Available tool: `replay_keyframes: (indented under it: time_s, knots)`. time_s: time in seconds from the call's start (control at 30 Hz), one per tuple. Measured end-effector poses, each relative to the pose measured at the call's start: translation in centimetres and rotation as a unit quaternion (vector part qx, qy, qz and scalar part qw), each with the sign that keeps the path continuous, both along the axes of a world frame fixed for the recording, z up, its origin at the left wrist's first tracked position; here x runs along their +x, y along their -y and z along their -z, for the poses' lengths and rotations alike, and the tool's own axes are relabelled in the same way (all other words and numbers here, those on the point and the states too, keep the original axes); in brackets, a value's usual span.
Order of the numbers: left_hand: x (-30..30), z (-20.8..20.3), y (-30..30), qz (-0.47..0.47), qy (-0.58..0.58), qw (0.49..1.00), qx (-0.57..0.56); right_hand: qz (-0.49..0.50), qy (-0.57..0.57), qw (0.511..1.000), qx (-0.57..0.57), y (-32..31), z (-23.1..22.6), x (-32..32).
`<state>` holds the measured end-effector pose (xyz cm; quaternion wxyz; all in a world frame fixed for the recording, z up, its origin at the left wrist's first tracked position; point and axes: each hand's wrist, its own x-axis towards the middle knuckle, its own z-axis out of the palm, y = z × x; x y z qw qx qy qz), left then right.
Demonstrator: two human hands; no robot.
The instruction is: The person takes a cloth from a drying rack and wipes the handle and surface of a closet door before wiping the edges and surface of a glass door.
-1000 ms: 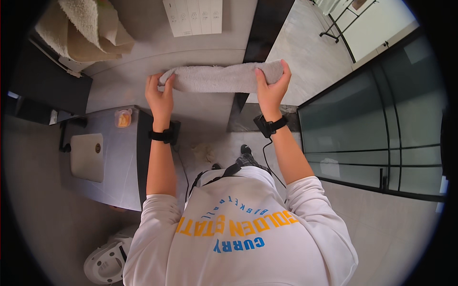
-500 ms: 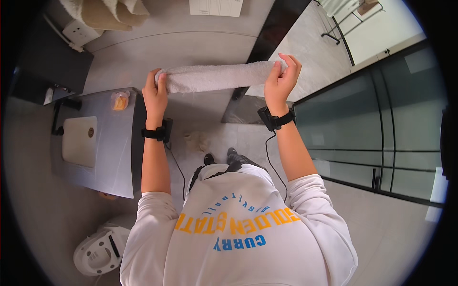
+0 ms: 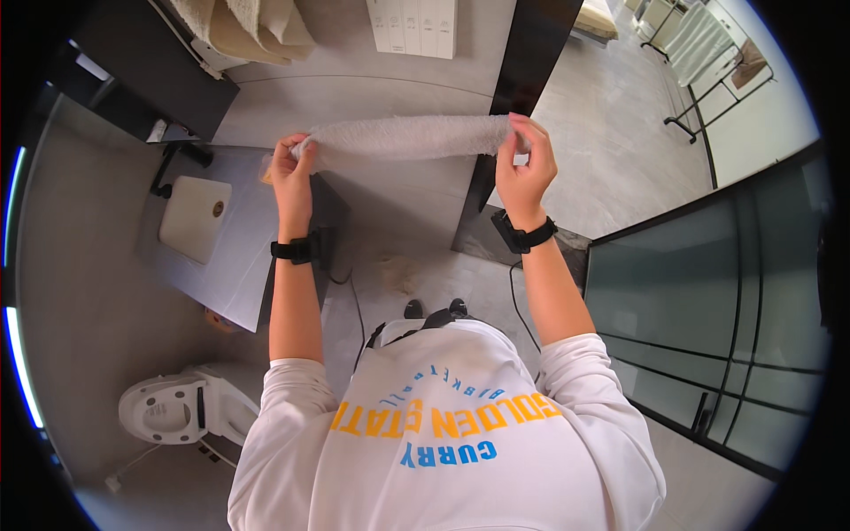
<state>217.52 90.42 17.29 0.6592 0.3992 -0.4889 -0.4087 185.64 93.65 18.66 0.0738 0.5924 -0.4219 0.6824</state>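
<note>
A light grey-white fluffy towel is stretched level between my raised hands, its fabric gathered into a long narrow band. At its left end, my left hand pinches a corner between thumb and fingers. The opposite end is gripped by my right hand, with a small gap showing between thumb and fingers. Both arms reach straight out ahead of me, and each wrist wears a black strap with a small cabled device.
To the left stands a grey counter with a white basin; a toilet sits behind it. Beige towels hang at the upper left. A dark door frame and a glass door are on the right.
My view has turned, so the counter, toilet and doorway now appear shifted. The towel stays stretched in both hands and looks slightly narrower, its right end a little higher.
</note>
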Motion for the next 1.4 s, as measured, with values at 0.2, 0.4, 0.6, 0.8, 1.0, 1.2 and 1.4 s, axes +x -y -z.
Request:
replay_keyframes:
  time_s: [0.2,0.4,0.6,0.8,1.0,1.2,1.4]
  knots:
    - [-1.6,0.4,-0.3,0.011,0.024,1.000,0.004,-0.003,-0.015,1.000,0.003,-0.3,1.3,-1.1]
    - [-4.6,-0.9,0.4,-0.167,0.364,0.911,-0.102,0.045,-0.063,0.997,-0.028,-0.7,1.5,-2.4]
    - [-5.2,-1.1,3.6,-0.300,0.471,0.809,-0.181,0.033,-0.091,0.995,-0.039,-1.6,1.1,-1.2]
    - [-3.4,-2.7,6.8,-0.324,0.469,0.812,-0.126,0.026,-0.136,0.990,-0.030,-0.7,0.0,0.8]
    - [-1.8,-1.7,10.3,-0.216,0.142,0.962,-0.090,0.037,-0.161,0.986,0.009,1.9,-0.6,5.3]
    - [-1.9,-0.3,10.4,-0.171,0.128,0.954,-0.212,0.108,-0.185,0.977,0.024,4.7,0.6,9.5]
    - [0.9,-0.5,11.4,-0.255,0.296,0.880,-0.271,0.074,-0.226,0.961,0.141,6.1,2.5,13.6]
